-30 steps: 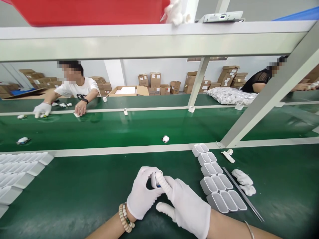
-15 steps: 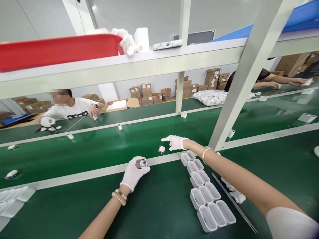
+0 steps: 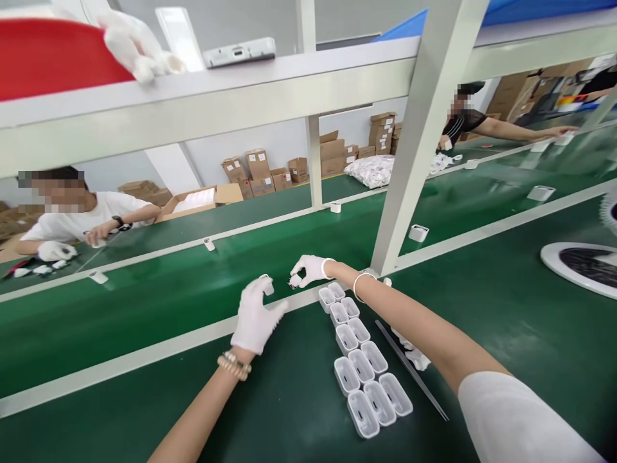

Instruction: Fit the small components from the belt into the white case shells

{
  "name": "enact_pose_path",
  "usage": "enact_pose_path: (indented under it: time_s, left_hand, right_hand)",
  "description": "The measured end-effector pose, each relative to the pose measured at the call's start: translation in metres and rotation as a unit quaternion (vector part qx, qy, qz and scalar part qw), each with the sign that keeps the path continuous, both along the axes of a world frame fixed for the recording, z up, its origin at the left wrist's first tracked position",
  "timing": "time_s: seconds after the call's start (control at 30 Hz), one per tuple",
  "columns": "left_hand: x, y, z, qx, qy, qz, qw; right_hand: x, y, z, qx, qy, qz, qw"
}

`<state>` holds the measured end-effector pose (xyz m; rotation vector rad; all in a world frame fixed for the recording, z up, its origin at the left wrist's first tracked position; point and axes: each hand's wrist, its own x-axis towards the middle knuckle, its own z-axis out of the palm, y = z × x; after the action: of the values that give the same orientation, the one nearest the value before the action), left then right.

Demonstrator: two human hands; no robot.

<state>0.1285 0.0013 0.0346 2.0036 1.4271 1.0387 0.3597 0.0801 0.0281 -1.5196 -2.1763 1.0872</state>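
Note:
My left hand [image 3: 255, 318], in a white glove, is over the near edge of the green conveyor belt [image 3: 193, 299], thumb spread away from the fingers. A small white plastic case [image 3: 267, 285] is right at its fingertips; whether they still touch it I cannot tell. Just to the right, my gloved right hand [image 3: 312, 269] pinches a small circuit board with a white part on it [image 3: 295, 281], between thumb and fingers at the belt. Below the right forearm, rows of open translucent white cases [image 3: 362, 415] stand on the green table.
A slanted metal post [image 3: 409, 148] rises beside my right arm, joined to a shelf beam [image 3: 216, 96]. A thin metal strip [image 3: 412, 372] lies beside the cases. More white cases [image 3: 418, 233] stand along the belt. Two co-workers sit across it. A round white-rimmed object [image 3: 585, 267] is at right.
My left hand has opened its thumb and shifted the white case forward to the belt. My right hand has closed on the circuit board. The view has turned right.

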Motion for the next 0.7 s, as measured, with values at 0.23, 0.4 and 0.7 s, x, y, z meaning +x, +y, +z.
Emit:
enact_pose_path:
  time_s: [0.23,0.4,0.7]
  left_hand:
    - [0.024,-0.101,-0.003,0.038,0.193,-0.368,0.909]
    - [0.031,-0.105,-0.008,-0.040,0.156,-0.349,0.923]
    - [-0.058,-0.126,-0.009,-0.339,-0.317,-0.281,0.840]
  right_hand:
    - [0.004,-0.020,0.008,0.024,0.085,-0.080,0.993]
    - [-0.001,-0.050,0.032,0.060,0.170,-0.096,0.979]
    - [-0.047,-0.192,0.069,0.093,0.264,0.009,0.960]
